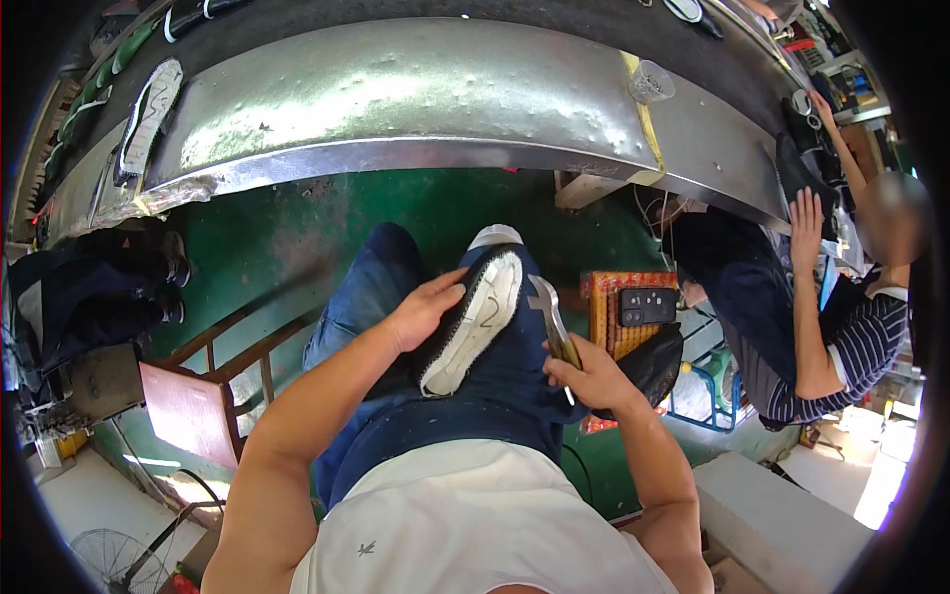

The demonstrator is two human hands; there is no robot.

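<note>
- The shoe (475,322) lies over the person's lap, sole up, on the blue jeans (361,277); its far end leans to the right and its near end sits toward the waist.
- The sole is white with a dark mark, and a dark edge runs around it.
- The left grip (424,312) is closed on the shoe's left side, toward the far half; thumb and forefinger show at the dark edge, while the other fingers are hidden.
- The right grip (591,376) is clamped on the handles of the pliers (554,322), to the right of the shoe and apart from it.
- The pliers' metal head points away from the body, just beside the shoe's right edge, with a gap between.
- So the shoe lies between the two grips, touching only the left one.
- Beyond the knees stands the metal tabletop (396,99), with a clear cup (651,81) toward its right and a second shoe (150,119), sole showing, at its left.
- Right of the pliers, a black box (646,306) rests on a woven stool (604,312).
- Farther right, a co-worker in a striped sleeve (863,346) reaches toward the tabletop.
</note>
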